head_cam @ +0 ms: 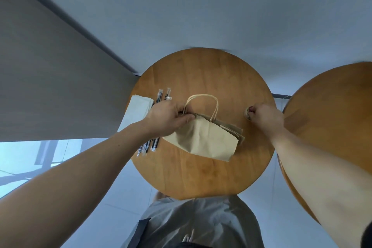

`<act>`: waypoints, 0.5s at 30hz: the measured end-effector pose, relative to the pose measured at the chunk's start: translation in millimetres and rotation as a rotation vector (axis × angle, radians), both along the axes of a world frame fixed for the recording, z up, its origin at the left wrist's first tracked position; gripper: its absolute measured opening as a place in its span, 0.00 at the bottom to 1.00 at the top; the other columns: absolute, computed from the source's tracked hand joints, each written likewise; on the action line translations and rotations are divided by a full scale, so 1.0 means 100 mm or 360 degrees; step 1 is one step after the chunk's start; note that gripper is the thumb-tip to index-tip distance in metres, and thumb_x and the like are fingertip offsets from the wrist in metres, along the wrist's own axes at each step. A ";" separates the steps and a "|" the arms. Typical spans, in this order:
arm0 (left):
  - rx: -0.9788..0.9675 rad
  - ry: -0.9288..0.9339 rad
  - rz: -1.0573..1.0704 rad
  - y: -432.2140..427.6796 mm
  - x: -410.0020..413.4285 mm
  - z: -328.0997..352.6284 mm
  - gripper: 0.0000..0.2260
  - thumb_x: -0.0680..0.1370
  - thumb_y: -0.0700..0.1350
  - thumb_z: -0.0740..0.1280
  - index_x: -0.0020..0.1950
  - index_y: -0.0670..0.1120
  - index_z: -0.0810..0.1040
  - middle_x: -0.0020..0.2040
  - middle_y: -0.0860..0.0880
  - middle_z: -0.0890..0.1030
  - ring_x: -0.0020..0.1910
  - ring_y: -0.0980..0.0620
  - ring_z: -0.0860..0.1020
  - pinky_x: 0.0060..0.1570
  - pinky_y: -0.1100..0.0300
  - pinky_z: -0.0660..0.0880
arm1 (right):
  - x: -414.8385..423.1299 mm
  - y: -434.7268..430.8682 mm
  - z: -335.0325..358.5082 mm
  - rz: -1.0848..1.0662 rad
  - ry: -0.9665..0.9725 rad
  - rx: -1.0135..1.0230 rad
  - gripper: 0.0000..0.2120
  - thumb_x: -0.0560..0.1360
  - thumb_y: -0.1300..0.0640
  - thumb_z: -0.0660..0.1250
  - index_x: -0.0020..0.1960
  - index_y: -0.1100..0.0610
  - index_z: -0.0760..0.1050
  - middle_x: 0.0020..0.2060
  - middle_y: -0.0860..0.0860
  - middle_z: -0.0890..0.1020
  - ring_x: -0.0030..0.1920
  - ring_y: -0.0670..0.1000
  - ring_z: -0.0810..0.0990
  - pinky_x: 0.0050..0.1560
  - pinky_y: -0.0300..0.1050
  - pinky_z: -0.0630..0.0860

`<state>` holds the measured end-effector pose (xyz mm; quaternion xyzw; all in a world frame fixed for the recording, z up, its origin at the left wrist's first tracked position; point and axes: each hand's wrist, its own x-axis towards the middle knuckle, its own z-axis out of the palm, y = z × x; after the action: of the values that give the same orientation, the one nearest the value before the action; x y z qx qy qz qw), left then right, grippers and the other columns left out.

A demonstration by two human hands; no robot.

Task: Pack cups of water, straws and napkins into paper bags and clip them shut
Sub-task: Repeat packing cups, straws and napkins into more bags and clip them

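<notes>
Head view: our left hand (167,118) has its fingers (186,117) curled shut on the top edge of a flat paper bag (203,139), right where the twisted paper handles (202,104) meet it. The bag lies folded on its side near the middle of the round wooden table (201,177), atop at least one more flat bag whose serrated edge (234,130) shows just beyond it. Our right hand (265,116) is closed around a small round thing (249,112) at the table's right edge; what it is we cannot tell, as the fingers hide most of it. Out from the left hand, on the table's left side, wrapped black straws (161,97) lie in a loose row that runs under our left forearm and comes out again towards us. Just left of the straws, a pale stack of napkins (138,110) overhangs the table's left rim. A second round table (332,117) stands just right of the first.
</notes>
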<state>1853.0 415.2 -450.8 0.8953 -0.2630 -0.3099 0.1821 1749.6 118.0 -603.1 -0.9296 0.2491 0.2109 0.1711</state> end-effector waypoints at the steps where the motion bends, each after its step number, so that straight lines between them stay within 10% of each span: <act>1: -0.0005 0.0002 0.0006 0.00 0.00 -0.01 0.06 0.79 0.55 0.67 0.51 0.57 0.83 0.44 0.55 0.84 0.44 0.55 0.80 0.46 0.53 0.78 | -0.01 0.00 0.00 -0.0006 0.0007 -0.0001 0.09 0.79 0.55 0.62 0.45 0.57 0.79 0.35 0.50 0.74 0.37 0.53 0.74 0.35 0.43 0.67; 15: -0.0021 0.0030 0.0007 0.09 0.00 -0.04 0.05 0.79 0.57 0.66 0.48 0.60 0.81 0.40 0.59 0.82 0.39 0.66 0.76 0.38 0.67 0.72 | -0.07 0.04 0.21 -0.0216 -0.0213 0.0095 0.11 0.79 0.58 0.62 0.50 0.64 0.80 0.43 0.61 0.82 0.43 0.59 0.79 0.41 0.50 0.76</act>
<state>1853.1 423.7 -455.3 0.8917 -0.2614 -0.3163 0.1911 1742.2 122.5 -581.9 -0.9171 0.2932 0.1435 0.2288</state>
